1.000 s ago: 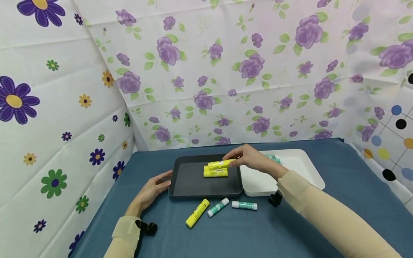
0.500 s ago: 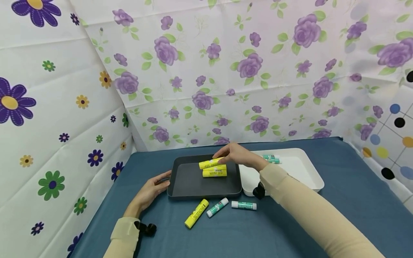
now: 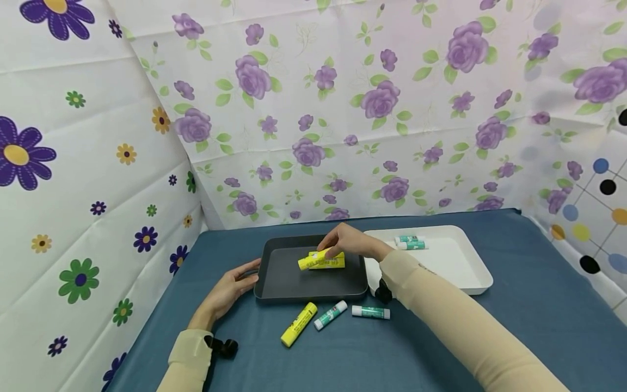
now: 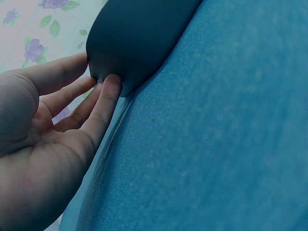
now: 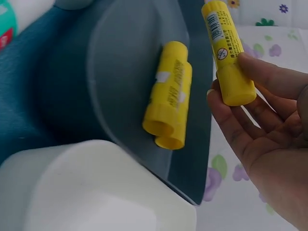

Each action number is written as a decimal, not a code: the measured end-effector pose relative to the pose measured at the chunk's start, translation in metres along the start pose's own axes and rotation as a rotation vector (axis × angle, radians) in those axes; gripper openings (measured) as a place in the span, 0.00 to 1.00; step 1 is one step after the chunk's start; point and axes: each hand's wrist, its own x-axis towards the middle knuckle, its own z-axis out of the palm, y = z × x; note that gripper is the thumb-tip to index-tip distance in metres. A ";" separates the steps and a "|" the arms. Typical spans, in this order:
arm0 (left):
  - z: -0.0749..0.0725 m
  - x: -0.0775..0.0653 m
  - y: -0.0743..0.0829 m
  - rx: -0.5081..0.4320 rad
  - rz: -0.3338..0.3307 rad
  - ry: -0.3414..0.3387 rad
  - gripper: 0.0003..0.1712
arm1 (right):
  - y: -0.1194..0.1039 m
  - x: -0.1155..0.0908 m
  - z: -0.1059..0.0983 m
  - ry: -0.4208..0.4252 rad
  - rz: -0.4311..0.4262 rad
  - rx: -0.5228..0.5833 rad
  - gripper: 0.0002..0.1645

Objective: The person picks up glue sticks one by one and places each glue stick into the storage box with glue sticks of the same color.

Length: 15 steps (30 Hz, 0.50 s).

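Right hand (image 3: 349,240) pinches 1 yellow tube (image 5: 226,53); left hand (image 3: 231,288), spread, touches dark tray (image 3: 281,284)

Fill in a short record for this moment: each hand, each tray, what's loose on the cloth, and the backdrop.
Right grip: pinches a yellow tube, held above the dark tray
Left grip: fingers touch the dark tray's left side
Dark tray contents: two yellow tubes, side by side
White tray: two green-and-white tubes
Loose on blue cloth: another yellow tube, two further green-and-white tubes
Backdrop: flower-printed sheet
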 end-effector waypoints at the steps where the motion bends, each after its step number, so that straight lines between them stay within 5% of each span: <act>1: 0.000 0.000 0.000 0.000 0.001 -0.001 0.36 | 0.000 0.000 0.002 -0.003 0.003 -0.008 0.17; 15: 0.000 0.000 0.002 -0.011 0.006 -0.009 0.35 | 0.005 -0.004 0.011 -0.010 0.039 -0.086 0.14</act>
